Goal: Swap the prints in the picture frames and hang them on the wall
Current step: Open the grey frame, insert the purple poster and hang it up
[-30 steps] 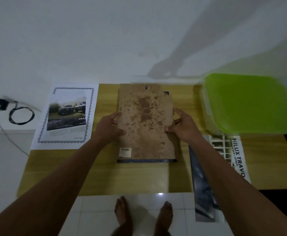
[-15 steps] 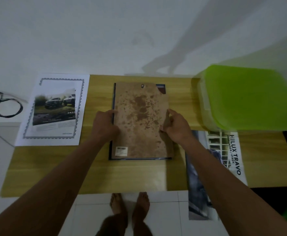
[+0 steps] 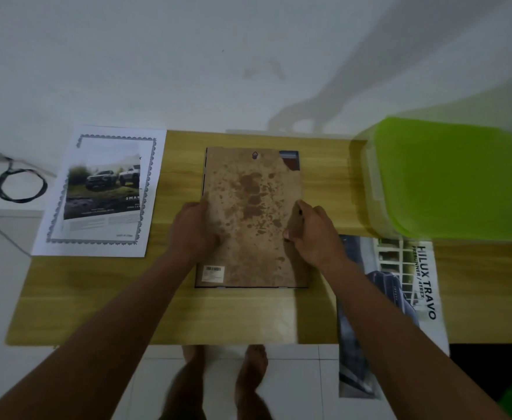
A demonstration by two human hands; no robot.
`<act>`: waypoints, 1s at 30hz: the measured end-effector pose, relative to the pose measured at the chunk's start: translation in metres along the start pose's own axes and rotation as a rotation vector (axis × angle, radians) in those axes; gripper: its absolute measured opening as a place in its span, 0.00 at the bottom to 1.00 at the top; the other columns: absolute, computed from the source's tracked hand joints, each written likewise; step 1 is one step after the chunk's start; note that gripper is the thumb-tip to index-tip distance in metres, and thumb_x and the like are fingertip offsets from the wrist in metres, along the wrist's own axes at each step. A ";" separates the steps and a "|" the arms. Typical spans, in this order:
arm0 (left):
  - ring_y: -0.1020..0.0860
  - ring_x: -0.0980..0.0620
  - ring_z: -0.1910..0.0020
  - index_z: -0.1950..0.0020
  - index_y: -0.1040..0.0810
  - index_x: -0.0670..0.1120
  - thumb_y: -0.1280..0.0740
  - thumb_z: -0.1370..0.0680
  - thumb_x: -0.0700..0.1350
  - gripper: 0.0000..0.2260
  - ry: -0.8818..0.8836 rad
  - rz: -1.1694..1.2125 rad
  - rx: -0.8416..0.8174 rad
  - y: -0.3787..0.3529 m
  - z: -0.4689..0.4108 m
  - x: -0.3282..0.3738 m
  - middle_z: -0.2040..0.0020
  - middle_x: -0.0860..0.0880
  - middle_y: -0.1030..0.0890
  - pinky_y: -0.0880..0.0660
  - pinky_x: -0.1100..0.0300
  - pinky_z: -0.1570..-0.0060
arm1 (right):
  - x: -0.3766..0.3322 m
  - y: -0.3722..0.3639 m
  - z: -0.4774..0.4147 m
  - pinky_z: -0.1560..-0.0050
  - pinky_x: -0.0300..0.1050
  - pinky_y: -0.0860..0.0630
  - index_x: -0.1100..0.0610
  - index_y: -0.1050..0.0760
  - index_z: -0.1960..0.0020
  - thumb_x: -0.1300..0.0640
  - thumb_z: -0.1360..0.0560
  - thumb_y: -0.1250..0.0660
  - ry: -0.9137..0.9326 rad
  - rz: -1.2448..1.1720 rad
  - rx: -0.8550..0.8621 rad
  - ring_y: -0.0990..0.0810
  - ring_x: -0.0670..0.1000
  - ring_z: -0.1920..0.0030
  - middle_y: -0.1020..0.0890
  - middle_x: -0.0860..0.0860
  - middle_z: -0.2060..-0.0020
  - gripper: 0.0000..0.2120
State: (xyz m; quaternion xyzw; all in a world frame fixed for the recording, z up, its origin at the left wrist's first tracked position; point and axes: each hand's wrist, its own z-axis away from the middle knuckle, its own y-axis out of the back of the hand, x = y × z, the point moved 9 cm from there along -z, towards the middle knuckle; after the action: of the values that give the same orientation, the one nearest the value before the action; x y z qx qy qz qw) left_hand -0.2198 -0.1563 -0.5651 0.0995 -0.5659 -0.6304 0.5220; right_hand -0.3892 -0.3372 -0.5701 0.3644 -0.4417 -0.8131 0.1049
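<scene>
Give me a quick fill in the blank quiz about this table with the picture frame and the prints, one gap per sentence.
1. The picture frame lies face ____ on the wooden table, stained backing upward.
2. The box at the table's right end has a ____ lid.
3. The poster hanging over the table's front edge reads HILUX ____.
4. The bordered print left of the frame shows ____ trucks.

Missing words: down; green; TRAVO; two.
</scene>
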 end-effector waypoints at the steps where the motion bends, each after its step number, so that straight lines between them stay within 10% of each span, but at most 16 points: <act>1: 0.27 0.40 0.39 0.27 0.36 0.44 0.24 0.33 0.45 0.38 -0.007 -0.018 0.011 0.000 0.000 0.000 0.35 0.42 0.28 0.27 0.47 0.44 | -0.005 0.002 0.001 0.39 0.57 0.26 0.54 0.39 0.25 0.53 0.25 0.28 0.044 0.070 0.018 0.31 0.58 0.36 0.31 0.56 0.36 0.33; 8: 0.33 0.37 0.35 0.28 0.37 0.48 0.25 0.31 0.52 0.36 -0.135 -0.208 -0.042 -0.012 0.002 0.014 0.23 0.48 0.45 0.26 0.44 0.44 | -0.019 -0.025 0.009 0.23 0.59 0.47 0.55 0.53 0.20 0.35 0.24 0.36 0.288 0.374 -0.175 0.55 0.57 0.21 0.52 0.54 0.20 0.44; 18: 0.60 0.41 0.23 0.22 0.54 0.46 0.25 0.32 0.59 0.51 -0.193 -0.356 -0.173 -0.023 -0.014 0.027 0.21 0.43 0.57 0.56 0.40 0.27 | -0.029 -0.012 -0.011 0.25 0.57 0.43 0.51 0.46 0.22 0.30 0.38 0.26 0.274 0.317 -0.143 0.47 0.58 0.25 0.42 0.52 0.27 0.54; 23: 0.64 0.41 0.24 0.22 0.63 0.47 0.27 0.32 0.64 0.56 -0.263 -0.416 -0.235 -0.026 -0.042 0.047 0.22 0.41 0.64 0.58 0.41 0.26 | -0.029 -0.004 -0.033 0.23 0.59 0.49 0.49 0.40 0.26 0.32 0.33 0.28 0.279 0.241 -0.153 0.56 0.55 0.21 0.49 0.52 0.21 0.43; 30: 0.41 0.38 0.27 0.24 0.44 0.48 0.26 0.37 0.66 0.49 -0.323 -0.493 -0.095 -0.007 -0.063 0.068 0.27 0.40 0.41 0.42 0.44 0.29 | -0.043 0.001 -0.066 0.23 0.62 0.52 0.51 0.51 0.21 0.36 0.38 0.22 0.234 0.339 -0.233 0.58 0.58 0.21 0.54 0.52 0.21 0.58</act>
State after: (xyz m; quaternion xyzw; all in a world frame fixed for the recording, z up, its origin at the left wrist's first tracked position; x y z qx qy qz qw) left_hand -0.2080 -0.2485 -0.5611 0.1081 -0.5703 -0.7715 0.2603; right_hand -0.3135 -0.3595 -0.5708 0.3622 -0.3848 -0.7814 0.3318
